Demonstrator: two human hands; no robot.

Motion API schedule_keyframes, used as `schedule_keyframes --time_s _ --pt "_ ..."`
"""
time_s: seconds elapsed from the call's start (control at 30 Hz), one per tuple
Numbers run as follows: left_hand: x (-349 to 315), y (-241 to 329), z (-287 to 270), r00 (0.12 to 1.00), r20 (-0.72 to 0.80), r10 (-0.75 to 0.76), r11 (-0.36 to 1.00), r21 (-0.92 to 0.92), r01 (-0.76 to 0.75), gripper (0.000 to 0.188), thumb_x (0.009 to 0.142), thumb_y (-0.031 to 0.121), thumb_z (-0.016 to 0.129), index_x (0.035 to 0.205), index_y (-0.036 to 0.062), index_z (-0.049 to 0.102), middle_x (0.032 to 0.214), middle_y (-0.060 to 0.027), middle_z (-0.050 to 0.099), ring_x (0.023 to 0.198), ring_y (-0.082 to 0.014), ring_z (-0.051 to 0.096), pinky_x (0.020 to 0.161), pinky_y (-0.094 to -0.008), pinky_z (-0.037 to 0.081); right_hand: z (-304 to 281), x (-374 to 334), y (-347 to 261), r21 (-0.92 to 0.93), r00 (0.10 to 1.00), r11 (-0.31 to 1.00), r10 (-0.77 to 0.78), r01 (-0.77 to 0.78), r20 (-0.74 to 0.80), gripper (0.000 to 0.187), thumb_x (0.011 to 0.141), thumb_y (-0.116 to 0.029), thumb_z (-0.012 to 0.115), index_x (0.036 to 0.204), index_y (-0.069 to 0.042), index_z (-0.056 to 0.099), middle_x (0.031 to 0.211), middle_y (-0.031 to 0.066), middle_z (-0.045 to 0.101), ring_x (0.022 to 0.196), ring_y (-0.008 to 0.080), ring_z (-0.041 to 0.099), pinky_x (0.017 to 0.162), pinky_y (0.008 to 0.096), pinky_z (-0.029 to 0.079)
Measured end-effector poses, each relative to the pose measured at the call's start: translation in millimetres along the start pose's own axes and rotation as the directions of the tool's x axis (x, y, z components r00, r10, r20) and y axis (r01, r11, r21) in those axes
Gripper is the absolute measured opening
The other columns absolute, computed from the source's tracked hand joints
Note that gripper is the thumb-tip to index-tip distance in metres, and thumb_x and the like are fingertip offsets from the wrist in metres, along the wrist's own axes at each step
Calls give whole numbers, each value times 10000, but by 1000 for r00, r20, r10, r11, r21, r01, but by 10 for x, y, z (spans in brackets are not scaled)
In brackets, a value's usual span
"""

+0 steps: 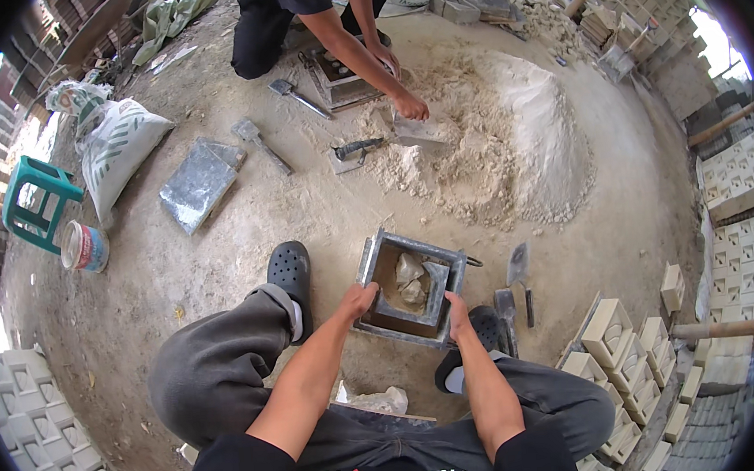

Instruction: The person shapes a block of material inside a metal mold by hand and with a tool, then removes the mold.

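Between my knees is a square grey metal block mould (367, 300), its raised inner frame set with a rough, pale stone-like shape (411, 279). My left hand (360, 300) grips the mould's left wall, fingers wrapped over the edge. On the opposite side, my right hand (458, 314) is closed round the right wall, some of its fingers hidden. A thin handle sticks out at the mould's upper right corner. Just right of my right hand lie a trowel (517, 264) and a flat-bladed tool (505, 312), beside my shoe.
Ahead, a co-worker's hand (411, 107) works at a heap of pale sand (533, 135). Metal plates (200, 183), a flat scraper (261, 145) and a float (355, 153) lie on the ground. A sack (122, 149), green stool (42, 195) and bucket (84, 247) stand left; cast blocks (610, 332) sit right.
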State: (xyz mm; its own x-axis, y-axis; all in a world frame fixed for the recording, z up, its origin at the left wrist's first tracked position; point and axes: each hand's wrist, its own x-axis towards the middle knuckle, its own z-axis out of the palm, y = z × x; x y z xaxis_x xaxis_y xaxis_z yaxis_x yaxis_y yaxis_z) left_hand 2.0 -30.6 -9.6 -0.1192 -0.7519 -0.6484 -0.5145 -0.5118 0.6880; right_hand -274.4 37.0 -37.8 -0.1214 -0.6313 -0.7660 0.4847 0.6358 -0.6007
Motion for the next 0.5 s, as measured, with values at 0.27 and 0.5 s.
schedule_keyframes --time_s 0.27,0.5 --pt "-27 73 -36 995 99 -12 996 -90 21 597 802 419 498 926 -155 607 818 -218 627 818 -278 593 742 -397 444 -181 217 84 -103 996 994 -49 42 -73 304 847 -302 561 1037 -71 619 942 63 664 843 216 625 814 351 479" --pt "59 -158 -41 992 116 42 995 -95 -31 529 774 363 512 964 -125 589 830 -174 610 814 -256 557 747 -399 435 7 -54 -51 -201 997 978 -61 52 -39 455 783 -309 609 1076 38 576 1016 119 593 959 250 546 884 358 398"
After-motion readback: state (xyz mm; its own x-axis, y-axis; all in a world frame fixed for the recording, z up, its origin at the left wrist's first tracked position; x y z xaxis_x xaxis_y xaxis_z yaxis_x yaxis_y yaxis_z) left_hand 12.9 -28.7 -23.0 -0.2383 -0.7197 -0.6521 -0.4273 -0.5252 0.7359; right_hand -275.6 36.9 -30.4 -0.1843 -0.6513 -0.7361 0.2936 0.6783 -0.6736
